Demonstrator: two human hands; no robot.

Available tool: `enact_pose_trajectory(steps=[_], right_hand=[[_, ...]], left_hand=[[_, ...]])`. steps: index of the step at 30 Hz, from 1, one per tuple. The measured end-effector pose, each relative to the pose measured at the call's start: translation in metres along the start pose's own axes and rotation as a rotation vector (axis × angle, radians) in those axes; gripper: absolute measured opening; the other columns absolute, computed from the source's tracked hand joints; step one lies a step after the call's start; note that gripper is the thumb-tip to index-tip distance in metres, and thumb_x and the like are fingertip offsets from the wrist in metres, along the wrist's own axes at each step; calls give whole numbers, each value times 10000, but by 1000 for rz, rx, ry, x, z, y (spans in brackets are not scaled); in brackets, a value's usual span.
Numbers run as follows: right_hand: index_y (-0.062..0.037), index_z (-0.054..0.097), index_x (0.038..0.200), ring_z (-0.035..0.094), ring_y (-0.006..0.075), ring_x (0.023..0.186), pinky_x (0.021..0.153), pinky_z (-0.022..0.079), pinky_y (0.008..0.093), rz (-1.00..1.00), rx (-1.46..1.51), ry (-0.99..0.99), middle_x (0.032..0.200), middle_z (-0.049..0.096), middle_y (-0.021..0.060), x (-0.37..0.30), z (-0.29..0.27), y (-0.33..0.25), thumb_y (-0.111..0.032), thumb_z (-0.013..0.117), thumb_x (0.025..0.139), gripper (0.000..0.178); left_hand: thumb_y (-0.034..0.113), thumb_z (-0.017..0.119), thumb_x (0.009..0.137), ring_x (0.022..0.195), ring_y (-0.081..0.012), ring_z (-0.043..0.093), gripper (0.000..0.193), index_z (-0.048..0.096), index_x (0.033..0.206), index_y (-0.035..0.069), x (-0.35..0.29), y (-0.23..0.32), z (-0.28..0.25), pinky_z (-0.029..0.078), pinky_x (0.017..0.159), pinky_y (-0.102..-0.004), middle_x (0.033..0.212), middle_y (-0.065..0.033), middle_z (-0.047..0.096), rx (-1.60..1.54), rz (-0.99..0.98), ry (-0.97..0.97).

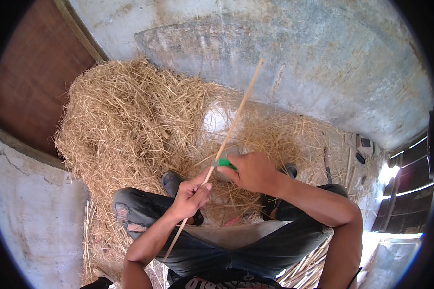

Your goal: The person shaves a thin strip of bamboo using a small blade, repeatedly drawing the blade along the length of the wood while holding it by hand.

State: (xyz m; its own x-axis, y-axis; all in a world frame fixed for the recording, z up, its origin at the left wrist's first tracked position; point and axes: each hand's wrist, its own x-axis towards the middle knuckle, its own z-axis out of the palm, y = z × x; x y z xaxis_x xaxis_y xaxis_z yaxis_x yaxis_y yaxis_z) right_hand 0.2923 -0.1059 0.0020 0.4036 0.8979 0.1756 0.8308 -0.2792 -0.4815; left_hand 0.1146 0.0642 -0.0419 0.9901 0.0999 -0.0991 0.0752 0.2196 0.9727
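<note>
My left hand (192, 196) is closed around a long, thin pale stick (238, 113), possibly bamboo. The stick runs slantwise from above my left thigh up toward the wall. Just above that grip, my right hand (253, 172) is wrapped round a small green-handled cutter (225, 164). Its greyish front end meets the stick; my fingers hide much of the handle, and the blade is too small to make out clearly.
A large straw heap (125, 115) fills the left, against a concrete wall (323, 53) and a brown panel (36, 77). Several split sticks (306, 267) lie by my right thigh. A dark-bladed tool (327, 166) and small dark objects (360, 158) lie at right.
</note>
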Motion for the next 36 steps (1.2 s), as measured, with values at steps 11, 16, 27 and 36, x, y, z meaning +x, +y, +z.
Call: enact_pose_trajectory(steps=[11, 16, 27, 36], right_hand=[[51, 720, 922, 680, 367, 812, 740, 485, 431, 917, -121, 924, 843, 711, 227, -69, -168, 334, -474, 495, 1007, 578], [-33, 640, 834, 376, 108, 455, 450, 294, 306, 744, 453, 798, 539, 405, -11, -37, -145, 243, -521, 519, 992, 527], [-35, 613, 984, 264, 49, 392, 373, 198, 245, 499, 1045, 617, 539, 287, -71, 18, -111, 133, -355, 582, 1013, 323], [-77, 669, 911, 380, 68, 433, 400, 283, 282, 454, 867, 175, 567, 451, -61, 18, -44, 57, -319, 655, 969, 249]], left_hand=[[75, 516, 1037, 540, -22, 310, 529, 348, 1538, 86, -36, -6, 5, 273, 482, -216, 649, 85, 360, -59, -34, -255], [86, 484, 1051, 526, -30, 286, 538, 302, 1557, 93, -33, -7, -5, 257, 473, -224, 645, 77, 335, -135, -68, -234], [94, 492, 1047, 494, -32, 358, 535, 318, 1552, 110, -17, -4, 7, 329, 456, -223, 625, 50, 415, -144, -128, -325], [190, 443, 1072, 425, -41, 394, 516, 292, 1549, 62, 1, 12, 24, 353, 434, -210, 553, 17, 428, -3, -73, -204]])
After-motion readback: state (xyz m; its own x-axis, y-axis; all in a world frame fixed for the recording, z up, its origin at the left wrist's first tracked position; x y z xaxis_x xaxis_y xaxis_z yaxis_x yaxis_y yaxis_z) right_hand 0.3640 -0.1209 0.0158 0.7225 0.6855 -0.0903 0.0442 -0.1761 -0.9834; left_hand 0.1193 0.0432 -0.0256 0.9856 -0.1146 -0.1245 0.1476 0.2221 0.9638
